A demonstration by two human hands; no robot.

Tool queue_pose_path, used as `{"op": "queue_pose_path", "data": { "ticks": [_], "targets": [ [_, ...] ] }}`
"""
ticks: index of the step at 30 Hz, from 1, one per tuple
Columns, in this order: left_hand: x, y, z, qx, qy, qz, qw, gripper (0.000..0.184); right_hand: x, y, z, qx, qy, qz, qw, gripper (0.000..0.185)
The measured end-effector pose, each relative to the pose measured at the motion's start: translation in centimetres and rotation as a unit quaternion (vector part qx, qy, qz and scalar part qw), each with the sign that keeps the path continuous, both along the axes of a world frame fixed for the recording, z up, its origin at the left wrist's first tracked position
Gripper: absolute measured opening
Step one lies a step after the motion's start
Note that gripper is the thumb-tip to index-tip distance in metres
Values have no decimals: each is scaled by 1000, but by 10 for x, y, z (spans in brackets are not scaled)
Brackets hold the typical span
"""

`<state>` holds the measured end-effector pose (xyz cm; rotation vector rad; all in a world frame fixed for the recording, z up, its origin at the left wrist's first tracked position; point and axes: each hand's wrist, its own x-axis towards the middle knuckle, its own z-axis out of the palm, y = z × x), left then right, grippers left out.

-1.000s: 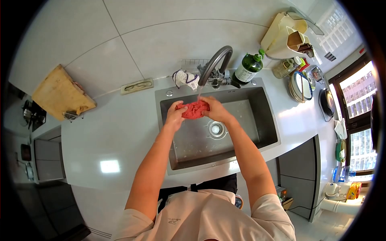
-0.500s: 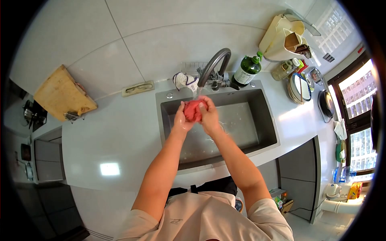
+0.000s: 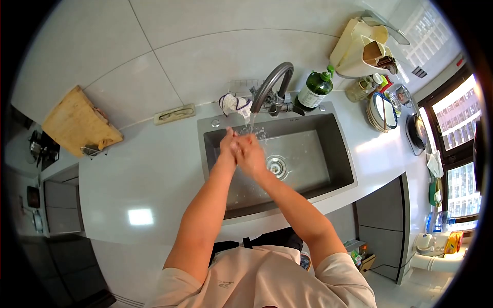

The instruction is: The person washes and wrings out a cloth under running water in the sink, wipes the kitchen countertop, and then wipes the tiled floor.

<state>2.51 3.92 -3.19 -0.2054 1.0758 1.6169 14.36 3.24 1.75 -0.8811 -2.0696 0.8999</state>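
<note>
Over the sink [image 3: 328, 134], my left hand [image 3: 227, 146] and my right hand [image 3: 248, 155] are pressed tightly together with their fingers closed. The red cloth seen between them a moment ago is hidden in their grip. My right hand is slightly blurred by motion. Water runs from the curved grey faucet [image 3: 276, 77] just beyond my hands, and drops splash beside them. The round drain [image 3: 277, 167] shows in the sink bottom to the right of my hands.
A white cloth with a dark edge [image 3: 234, 105] hangs behind the sink. Next to the faucet stands a green pump bottle [image 3: 315, 90]. Stacked bowls [image 3: 381, 110] and jars [image 3: 359, 89] are on the right counter. A wooden cutting board [image 3: 81, 123] leans at the left wall.
My hands have closed together and moved slightly toward me and left, covering the red cloth. The drain has come into view, and water now splashes past my hands.
</note>
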Motion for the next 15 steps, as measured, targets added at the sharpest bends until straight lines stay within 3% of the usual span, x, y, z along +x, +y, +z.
{"op": "queue_pose_path", "data": {
  "ticks": [1,4,5,8,9,11,12,13,14,15],
  "targets": [
    [-16,8,-44,4,5,-15,1000,44,6,-15,18,36,-61,43,997,30],
    [32,2,2,-13,-67,27,997,41,-5,42,-46,125,-124,-8,984,30],
    [32,-1,-1,-13,-34,2,999,40,0,62,-35,-63,-166,-35,983,31],
    [26,3,-10,-26,-1,-7,1000,40,6,53,-37,-18,-93,-128,987,28],
    [18,5,-13,-31,0,4,1000,40,7,38,-31,15,-2,-107,994,25],
    [-8,11,-50,-9,9,27,1000,40,12,-3,-16,27,19,-17,999,22],
    [-12,12,-43,3,13,37,999,41,15,-13,-9,34,29,27,999,21],
    [-11,8,-38,41,31,-20,998,40,16,-14,-6,29,-43,29,998,22],
    [-3,6,-35,-1,26,-23,999,40,16,4,-23,2,-47,-1,999,22],
    [16,4,-3,-42,21,-27,999,39,15,39,-48,-25,-50,-32,998,22]
  ]
}}
